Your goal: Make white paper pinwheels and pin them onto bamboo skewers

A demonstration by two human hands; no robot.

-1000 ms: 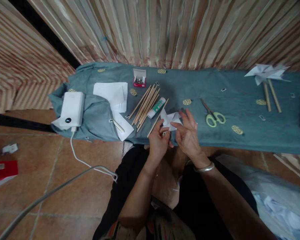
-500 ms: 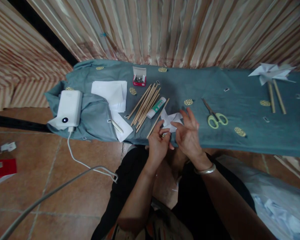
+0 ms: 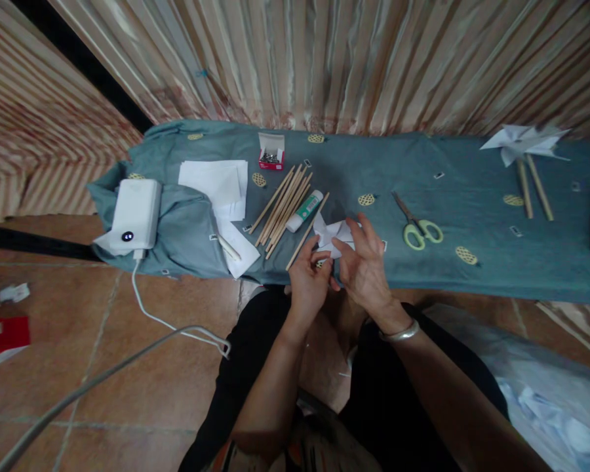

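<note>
A white paper pinwheel (image 3: 330,233) is held between my two hands at the table's front edge. My left hand (image 3: 309,275) pinches its near left side, thumb and fingers closed on the paper. On the right side, my right hand (image 3: 364,265) grips the paper with thumb and fingers, some of them over the pinwheel's far edge. Just left of the pinwheel lies a single wooden stick (image 3: 307,233). Beside that are a glue stick (image 3: 305,211) with a green label and a bundle of wooden sticks (image 3: 281,213).
Green-handled scissors (image 3: 417,226) lie to the right. A finished-looking pinwheel (image 3: 518,141) rests over two sticks at far right. A small red box of metal pins (image 3: 272,157), white paper sheets (image 3: 211,183), a white pen (image 3: 229,248) and a cabled power bank (image 3: 136,213) are leftward.
My right hand's fingers have drawn in closer over the pinwheel. The whole scene has shifted slightly left as the camera turned; the left hand keeps its hold.
</note>
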